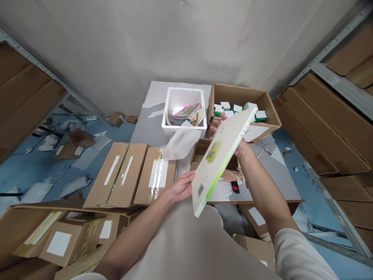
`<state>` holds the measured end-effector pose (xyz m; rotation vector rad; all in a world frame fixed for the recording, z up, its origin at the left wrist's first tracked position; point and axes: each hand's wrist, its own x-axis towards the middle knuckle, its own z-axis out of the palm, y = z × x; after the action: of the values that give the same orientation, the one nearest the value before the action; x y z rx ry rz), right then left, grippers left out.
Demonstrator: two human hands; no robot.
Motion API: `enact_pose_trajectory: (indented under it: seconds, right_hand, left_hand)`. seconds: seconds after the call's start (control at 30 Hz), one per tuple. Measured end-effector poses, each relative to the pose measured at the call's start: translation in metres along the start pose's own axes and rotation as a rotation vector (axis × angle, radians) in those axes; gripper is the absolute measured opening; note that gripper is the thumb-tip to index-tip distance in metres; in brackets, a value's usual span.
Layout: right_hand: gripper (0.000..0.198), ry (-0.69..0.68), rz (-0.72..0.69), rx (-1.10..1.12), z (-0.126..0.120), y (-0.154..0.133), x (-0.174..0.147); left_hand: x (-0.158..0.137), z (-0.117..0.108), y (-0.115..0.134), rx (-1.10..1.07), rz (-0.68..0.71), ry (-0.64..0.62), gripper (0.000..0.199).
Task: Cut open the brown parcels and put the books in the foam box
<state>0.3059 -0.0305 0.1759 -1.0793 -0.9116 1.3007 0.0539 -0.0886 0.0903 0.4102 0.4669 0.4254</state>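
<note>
A thin white book [218, 159] with a green spine edge, a small coloured picture and a barcode is held up at a slant before me. My left hand [184, 186] grips its lower left edge. Behind the upper part is my right hand [240, 146], with fingers showing past the far edge; the book hides much of that hand. Below the book lies an opened cardboard box [198, 149] on the table. Close to its left is crumpled white wrapping [182, 144]. A red and black cutter [235, 187] rests near the table's front edge.
A white foam box [186, 90] with booklets stands at the back of the table [148, 116]. Right of it, a large carton [241, 88] holds several green and white boxes. Taped cartons [122, 175] sit at left. Shelves with cartons [326, 124] flank both sides.
</note>
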Motion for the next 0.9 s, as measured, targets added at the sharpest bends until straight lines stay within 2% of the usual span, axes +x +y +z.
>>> enact_pose_trajectory:
  seconds: [0.1, 0.27, 0.33, 0.43, 0.5, 0.6, 0.73, 0.9]
  right_hand:
    - [0.043, -0.003, -0.066, 0.073, 0.002, 0.002, 0.003]
    - [0.039, 0.072, -0.117, -0.001, -0.003, -0.007, 0.002]
    - [0.037, 0.114, -0.096, -0.047, -0.005, -0.010, 0.003]
    - [0.034, 0.169, -0.079, -0.092, -0.007, -0.012, 0.005]
    - [0.030, 0.161, -0.065, -0.118, -0.008, -0.014, 0.006]
    - [0.028, 0.110, -0.043, -0.163, -0.011, -0.019, 0.004]
    - [0.029, 0.078, -0.020, -0.197, -0.013, -0.028, 0.004]
    - [0.030, 0.064, 0.008, -0.153, -0.014, -0.034, 0.010]
  left_hand:
    - [-0.003, 0.010, 0.003, 0.036, -0.016, -0.020, 0.047]
    - [-0.026, 0.005, 0.021, 0.036, 0.166, -0.029, 0.096]
    - [-0.032, -0.003, 0.026, 0.132, 0.230, 0.035, 0.092]
    - [-0.034, -0.016, 0.031, 0.402, 0.297, 0.230, 0.064]
    - [-0.034, -0.022, 0.032, 0.498, 0.327, 0.320, 0.057]
    - [-0.035, -0.031, 0.034, 0.511, 0.336, 0.359, 0.058]
    - [-0.041, -0.040, 0.039, 0.539, 0.266, 0.361, 0.057]
    - [-0.040, -0.044, 0.037, 0.470, 0.277, 0.365, 0.053]
